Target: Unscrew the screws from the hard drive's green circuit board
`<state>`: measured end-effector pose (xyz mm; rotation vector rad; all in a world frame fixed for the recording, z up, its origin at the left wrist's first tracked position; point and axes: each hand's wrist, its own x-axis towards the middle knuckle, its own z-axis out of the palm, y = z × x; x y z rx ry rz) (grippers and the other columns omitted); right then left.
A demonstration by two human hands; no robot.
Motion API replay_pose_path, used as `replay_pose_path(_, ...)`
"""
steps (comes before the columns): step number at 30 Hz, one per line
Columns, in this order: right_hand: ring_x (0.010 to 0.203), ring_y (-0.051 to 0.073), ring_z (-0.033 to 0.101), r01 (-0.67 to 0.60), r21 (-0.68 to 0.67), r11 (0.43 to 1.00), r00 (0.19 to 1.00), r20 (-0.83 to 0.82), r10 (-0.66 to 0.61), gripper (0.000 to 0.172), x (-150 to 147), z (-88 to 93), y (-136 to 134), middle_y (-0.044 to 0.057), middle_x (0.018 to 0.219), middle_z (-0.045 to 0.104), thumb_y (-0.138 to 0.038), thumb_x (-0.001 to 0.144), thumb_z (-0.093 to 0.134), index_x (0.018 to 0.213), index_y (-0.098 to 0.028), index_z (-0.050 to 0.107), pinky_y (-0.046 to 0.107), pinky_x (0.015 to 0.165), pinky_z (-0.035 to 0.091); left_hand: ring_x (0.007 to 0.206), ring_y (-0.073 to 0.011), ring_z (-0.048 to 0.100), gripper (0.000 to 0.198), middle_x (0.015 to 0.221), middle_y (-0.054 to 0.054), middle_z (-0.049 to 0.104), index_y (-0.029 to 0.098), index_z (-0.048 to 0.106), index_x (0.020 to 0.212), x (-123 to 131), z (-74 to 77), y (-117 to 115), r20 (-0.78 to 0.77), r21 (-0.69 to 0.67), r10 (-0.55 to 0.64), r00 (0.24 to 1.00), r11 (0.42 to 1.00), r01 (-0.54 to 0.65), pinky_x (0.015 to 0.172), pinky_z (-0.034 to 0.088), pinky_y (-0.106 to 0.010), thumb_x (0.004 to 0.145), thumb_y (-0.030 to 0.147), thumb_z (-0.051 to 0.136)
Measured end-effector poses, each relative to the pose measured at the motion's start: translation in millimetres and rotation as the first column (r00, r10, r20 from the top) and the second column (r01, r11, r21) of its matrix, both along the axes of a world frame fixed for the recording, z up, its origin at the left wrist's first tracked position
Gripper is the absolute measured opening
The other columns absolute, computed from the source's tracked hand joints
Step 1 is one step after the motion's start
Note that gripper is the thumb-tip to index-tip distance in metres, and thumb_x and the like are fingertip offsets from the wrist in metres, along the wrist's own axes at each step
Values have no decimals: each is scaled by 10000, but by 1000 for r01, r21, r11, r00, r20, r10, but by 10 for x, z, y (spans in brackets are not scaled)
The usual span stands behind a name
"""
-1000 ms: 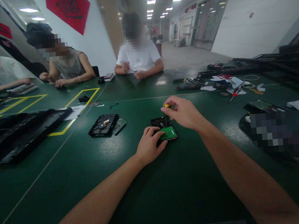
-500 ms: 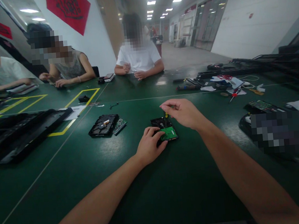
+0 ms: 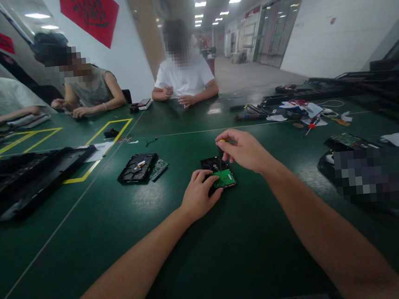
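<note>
A hard drive (image 3: 208, 163) with a green circuit board (image 3: 226, 178) on its upper face lies on the green table. My left hand (image 3: 199, 191) grips its left and near edges, thumb at the near side and fingers over the board. Above the drive, my right hand (image 3: 243, 149) is closed around a small screwdriver (image 3: 221, 164), with a bit of its yellow handle showing between the fingers. The thin shaft points down at the board; whether the tip sits in a screw is too small to tell. To the left lie a second black hard drive (image 3: 137, 168) and a loose circuit board (image 3: 159, 169).
Long black casings (image 3: 30, 178) lie at the left. A red-handled screwdriver (image 3: 310, 128), cables and paper scraps (image 3: 302, 109) are at the back right, with a dark device (image 3: 345, 141) nearer. Several people sit across the table, one in a white shirt (image 3: 186, 78).
The fingers of my right hand have shifted round the screwdriver handle, covering more of it. My left hand and the hard drive keep their place.
</note>
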<state>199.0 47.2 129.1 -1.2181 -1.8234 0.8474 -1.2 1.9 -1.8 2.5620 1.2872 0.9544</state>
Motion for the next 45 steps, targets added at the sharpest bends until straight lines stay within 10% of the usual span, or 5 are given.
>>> replay_pose_path(12, 604, 147, 682, -8, 5, 1000, 1000, 7, 8, 260, 46, -17, 17, 55, 1024, 768, -398, 901, 762, 1079, -227, 679, 283, 544, 513, 1302, -336, 516, 363, 1312, -127, 621, 243, 686, 1315, -4, -1, 0, 6, 9, -6, 1000, 1000, 6, 1090, 540, -558, 971, 358, 707)
replay_pose_path(28, 617, 161, 673, -86, 21, 996, 987, 138, 82, 309, 25, 12, 1, 21, 739, 687, -475, 1028, 590, 1023, -198, 727, 268, 579, 516, 1299, -339, 514, 353, 1318, -131, 618, 236, 688, 1303, 5, 3, -5, 7, 5, -5, 1000, 1000, 5, 1083, 545, -565, 972, 357, 710)
replay_pose_path(35, 567, 123, 685, -16, -36, 999, 999, -42, 15, 195, 14, -54, 53, 78, 1101, 745, -289, 1005, 609, 1184, -214, 616, 242, 447, 518, 1309, -343, 508, 363, 1322, -134, 615, 231, 689, 1309, -4, 3, -6, -6, -7, -1, 1000, 1000, 1, 1087, 544, -561, 970, 359, 712)
replay_pose_path(45, 596, 123, 667, -58, 24, 998, 998, 29, 57, 205, 38, 0, 9, 16, 882, 719, -430, 1014, 638, 1007, -229, 681, 225, 478, 490, 1302, -341, 518, 343, 1315, -137, 623, 225, 696, 1295, -8, -9, -4, 0, 13, -6, 1000, 1000, 6, 1087, 543, -561, 976, 351, 704)
